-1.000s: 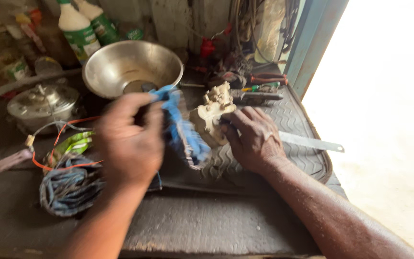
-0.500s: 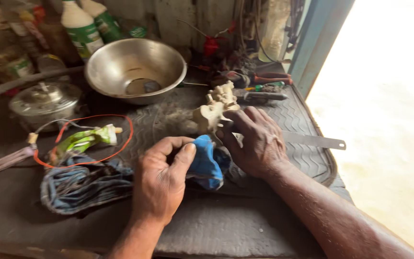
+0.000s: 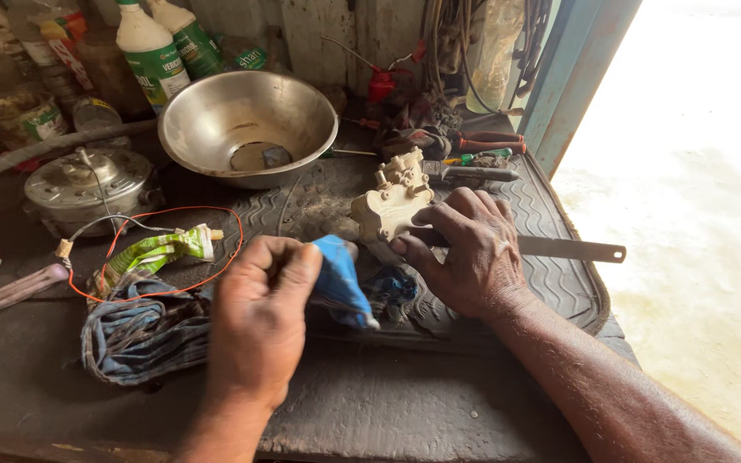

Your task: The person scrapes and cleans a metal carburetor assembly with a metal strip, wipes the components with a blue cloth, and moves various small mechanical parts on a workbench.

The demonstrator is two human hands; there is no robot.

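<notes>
1. Left grip [image 3: 259, 321] clamped on blue cloth [image 3: 340, 279]; right grip [image 3: 469, 253] pressing cream metal casting [image 3: 392, 206] onto tabletop mat [image 3: 551, 206].
2. Step judged: wiping casting; next calls for cloth contact.

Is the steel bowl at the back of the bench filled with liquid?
No. The steel bowl shows a dry-looking metal bottom with only a small dark piece lying in it.

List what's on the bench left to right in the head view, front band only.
Pink-handled tool → striped cloth → left hand with its grip on a blue rag → right hand on the cream metal part → flat metal blade.
</notes>
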